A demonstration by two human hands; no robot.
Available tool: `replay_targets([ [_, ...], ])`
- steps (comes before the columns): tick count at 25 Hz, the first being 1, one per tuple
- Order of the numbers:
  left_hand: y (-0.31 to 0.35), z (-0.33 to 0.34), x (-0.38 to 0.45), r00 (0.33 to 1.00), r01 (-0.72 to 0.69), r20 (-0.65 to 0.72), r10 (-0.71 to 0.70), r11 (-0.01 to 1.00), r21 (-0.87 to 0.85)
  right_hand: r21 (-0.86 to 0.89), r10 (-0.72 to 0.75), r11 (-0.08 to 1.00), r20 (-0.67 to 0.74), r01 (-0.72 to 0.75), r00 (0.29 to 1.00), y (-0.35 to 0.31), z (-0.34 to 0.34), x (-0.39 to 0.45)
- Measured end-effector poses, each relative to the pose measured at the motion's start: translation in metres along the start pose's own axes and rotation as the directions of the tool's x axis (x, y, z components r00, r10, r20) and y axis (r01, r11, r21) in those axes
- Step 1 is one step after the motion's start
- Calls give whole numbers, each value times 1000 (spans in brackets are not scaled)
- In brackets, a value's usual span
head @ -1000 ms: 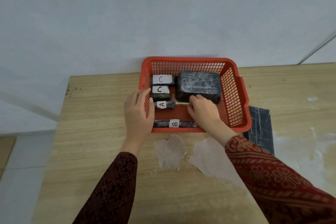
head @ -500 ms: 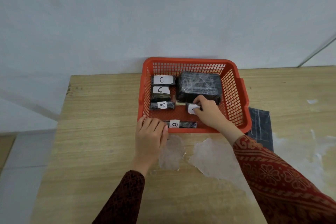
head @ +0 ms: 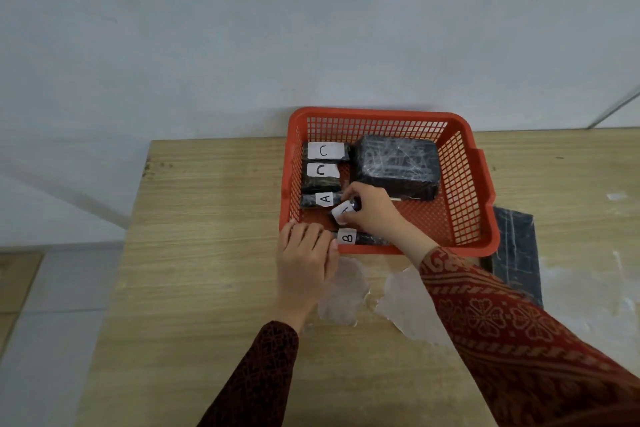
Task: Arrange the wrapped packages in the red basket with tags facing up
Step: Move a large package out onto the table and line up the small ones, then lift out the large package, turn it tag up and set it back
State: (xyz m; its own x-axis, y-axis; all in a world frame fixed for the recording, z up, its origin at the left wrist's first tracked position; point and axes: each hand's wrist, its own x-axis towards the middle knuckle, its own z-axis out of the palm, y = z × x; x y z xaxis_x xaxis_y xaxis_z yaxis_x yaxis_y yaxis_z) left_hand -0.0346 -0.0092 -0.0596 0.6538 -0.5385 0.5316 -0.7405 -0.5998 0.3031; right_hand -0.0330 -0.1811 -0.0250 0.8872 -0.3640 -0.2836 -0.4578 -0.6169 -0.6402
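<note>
The red basket (head: 464,184) stands on the wooden table against the wall. Along its left side lie two black packages tagged C (head: 325,151) (head: 322,170) and one tagged A (head: 320,199). A package tagged B (head: 349,237) lies along the front wall. A large black wrapped package (head: 398,166) without a visible tag fills the back right. My right hand (head: 370,215) is inside the basket, shut on a small tagged package (head: 344,212) just below the A package. My left hand (head: 304,253) rests on the basket's front left rim, fingers together.
A dark flat sheet (head: 516,253) lies on the table (head: 207,253), partly under the basket's right front corner. Pale torn patches (head: 346,288) mark the tabletop in front of the basket. The table's left edge drops to a tiled floor (head: 52,288).
My right hand carried the small tagged package from beside the large package leftward to below the A package. My left hand moved from the basket's left wall to its front left corner.
</note>
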Motion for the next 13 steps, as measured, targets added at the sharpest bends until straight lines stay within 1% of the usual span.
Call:
replay_targets([
  [2, -1, 1, -1, 1000, -4, -15, 4, 1000, 7, 27, 74, 997, -27, -74, 997, -4, 8, 2],
  [4, 0, 1, -1, 1000, -5, -14, 6, 1000, 12, 3, 116, 993, -28, -116, 993, -6, 16, 4],
  [7, 1, 2, 0, 1000, 5, -14, -5, 1000, 14, -9, 179, 983, -91, -181, 980, -10, 23, 7],
  [9, 1, 2, -1, 1000, 6, -14, -6, 1000, 12, -58, 216, 973, -115, -224, 970, -12, 26, 7],
  [10, 1, 1, -1, 1000, 2, -13, -2, 1000, 8, -57, 218, 973, -116, -225, 969, -12, 28, 7],
  [13, 2, -2, 0, 1000, -2, 1, 2, 1000, -6, 84, 168, 983, -73, -162, 983, -10, 24, 4],
])
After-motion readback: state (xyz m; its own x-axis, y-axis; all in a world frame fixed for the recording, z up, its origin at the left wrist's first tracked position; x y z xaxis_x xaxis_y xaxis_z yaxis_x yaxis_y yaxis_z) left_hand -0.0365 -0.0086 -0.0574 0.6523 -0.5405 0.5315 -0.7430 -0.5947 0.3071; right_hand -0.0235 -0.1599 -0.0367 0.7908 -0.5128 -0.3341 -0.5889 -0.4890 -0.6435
